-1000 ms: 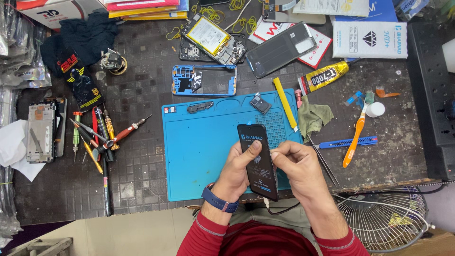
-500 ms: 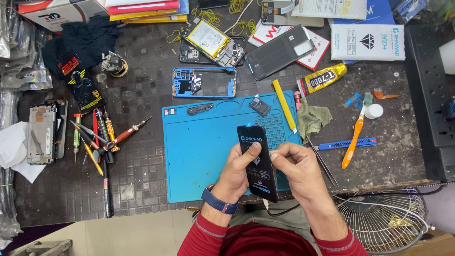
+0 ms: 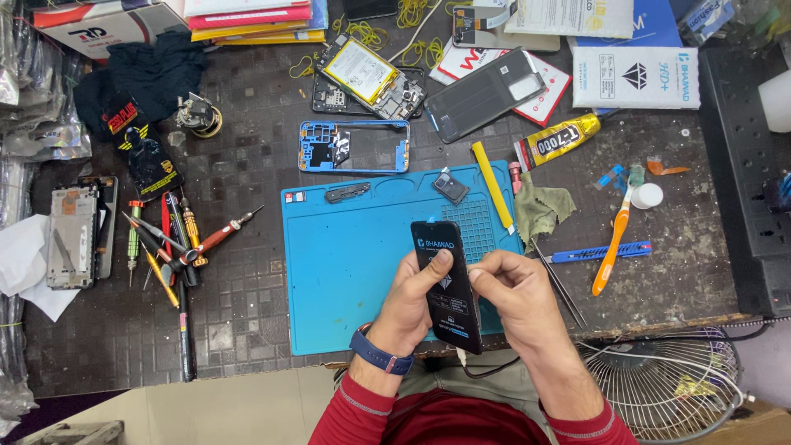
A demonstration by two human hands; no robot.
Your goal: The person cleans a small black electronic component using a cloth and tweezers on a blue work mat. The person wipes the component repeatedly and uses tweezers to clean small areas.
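Down at six o'clock, both hands hold a slim black phone screen (image 3: 446, 284), a glossy flat slab with rounded corners, tilted over the near edge of the blue mat (image 3: 354, 280). The left hand (image 3: 412, 301) wraps its fingers around the slab's left edge, thumb pressed on the face. The right hand (image 3: 515, 297) has its fingers curled in and pinched at the right edge; what they pinch is too small to tell. That mat is smooth rubber, rectangular, with a small grid of pockets at its one o'clock corner. The worktop (image 3: 247, 321) is dark, scuffed and tiled in a fine square pattern. At twelve o'clock lies a hollow blue phone frame (image 3: 354, 147), beside it a yellow plastic pry stick (image 3: 492, 185). At three o'clock rest a crumpled green cloth (image 3: 540, 210) and an orange toothbrush (image 3: 614, 243). At nine o'clock, thin screwdrivers (image 3: 169, 243) lie fanned out.
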